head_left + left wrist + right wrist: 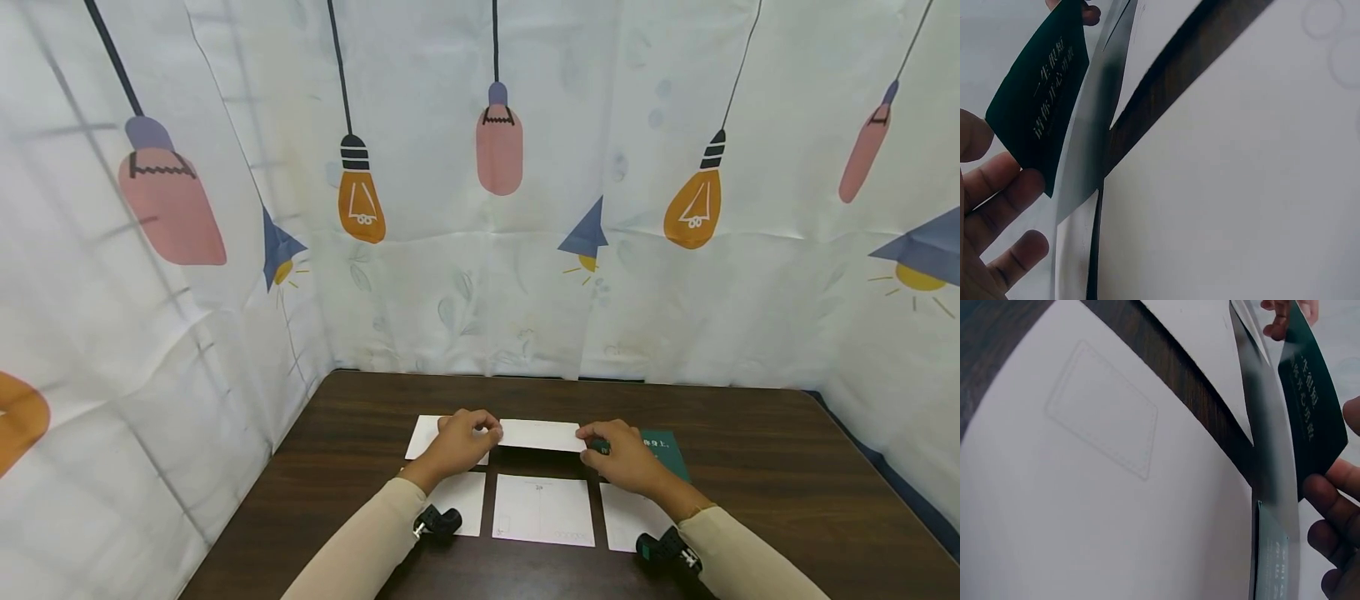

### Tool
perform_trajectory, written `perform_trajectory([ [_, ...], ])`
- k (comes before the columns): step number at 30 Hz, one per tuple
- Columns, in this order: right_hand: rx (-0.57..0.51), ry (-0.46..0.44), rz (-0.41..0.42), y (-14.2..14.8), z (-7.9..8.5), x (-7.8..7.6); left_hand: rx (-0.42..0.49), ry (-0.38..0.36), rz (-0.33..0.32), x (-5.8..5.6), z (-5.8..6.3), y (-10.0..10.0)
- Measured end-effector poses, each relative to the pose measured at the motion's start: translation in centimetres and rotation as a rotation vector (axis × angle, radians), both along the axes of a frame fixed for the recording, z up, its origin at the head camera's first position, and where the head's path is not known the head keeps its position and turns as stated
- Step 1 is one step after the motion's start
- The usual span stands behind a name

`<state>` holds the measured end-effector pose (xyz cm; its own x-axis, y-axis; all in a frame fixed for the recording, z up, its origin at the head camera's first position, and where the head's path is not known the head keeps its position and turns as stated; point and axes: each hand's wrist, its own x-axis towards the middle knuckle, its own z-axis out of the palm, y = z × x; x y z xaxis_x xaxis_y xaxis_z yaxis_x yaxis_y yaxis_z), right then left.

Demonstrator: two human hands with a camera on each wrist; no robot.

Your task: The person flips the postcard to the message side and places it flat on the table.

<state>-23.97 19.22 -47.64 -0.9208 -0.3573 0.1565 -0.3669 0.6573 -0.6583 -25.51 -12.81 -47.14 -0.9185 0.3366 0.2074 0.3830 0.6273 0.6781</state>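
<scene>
Between my two hands a postcard (pixel 540 435) is held up over the far row of cards, its pale side towards the head view. In both wrist views the other side of this postcard (pixel 1038 119) is dark green with light printed characters. My left hand (pixel 461 446) pinches its left end between thumb and fingers. At the opposite end, my right hand (pixel 624 457) grips it the same way. Directly in front lies a white postcard (pixel 543 510) with printed lines, flat on the table.
Other white cards lie flat around it: a far-left card (pixel 422 432), a near-left card (pixel 465 496) and a near-right card (pixel 630 515). A green card (pixel 666 450) lies beyond my right hand. The dark wooden table (pixel 787 467) ends at a patterned curtain (pixel 450 283).
</scene>
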Motion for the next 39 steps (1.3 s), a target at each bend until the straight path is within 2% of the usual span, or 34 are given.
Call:
perform_trajectory([
  [10,0.044,0.057,-0.017,-0.03,-0.15,-0.12,-0.028,0.023,-0.030,-0.07,-0.21,0.19],
  [24,0.092,0.062,-0.046,-0.42,-0.32,-0.19,-0.104,0.018,-0.032,-0.04,-0.40,0.19],
  [39,0.122,0.065,-0.059,-0.70,-0.49,-0.15,-0.147,0.058,-0.031,-0.26,-0.88,0.23],
])
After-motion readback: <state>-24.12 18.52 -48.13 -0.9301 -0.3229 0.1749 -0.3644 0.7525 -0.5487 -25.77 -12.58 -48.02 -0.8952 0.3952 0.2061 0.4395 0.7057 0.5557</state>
